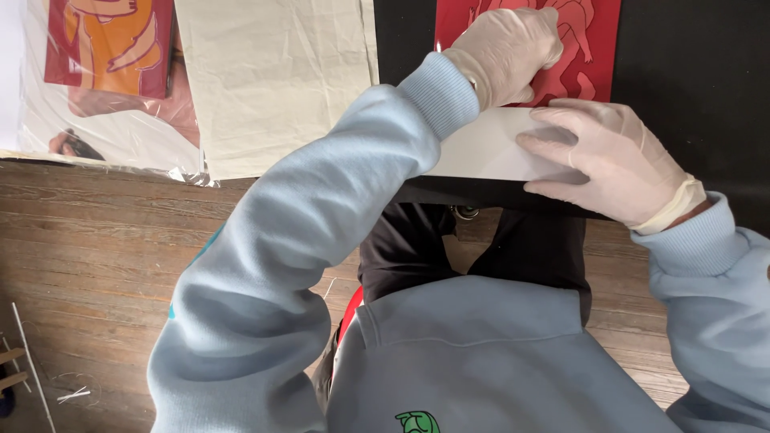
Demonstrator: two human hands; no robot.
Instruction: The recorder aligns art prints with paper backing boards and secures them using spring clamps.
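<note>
Both my hands wear pale latex gloves. My left hand (509, 52) is curled, its fingers pressing down on a red print with pink figures (597, 56) at the upper edge of a white sheet of paper (481, 148). Lying flat on the right part of that white sheet is my right hand (605, 160), fingers spread and pointing left. The sheet and print lie on a black surface (690, 72) at its near edge. My light blue sleeves cover much of the sheet.
A cream cloth (273, 80) lies to the left. Further left sits an orange and red print (108, 44) on clear plastic wrap (120, 136). Below is a wooden plank floor (96, 248), with my dark trousers (481, 248) in the middle.
</note>
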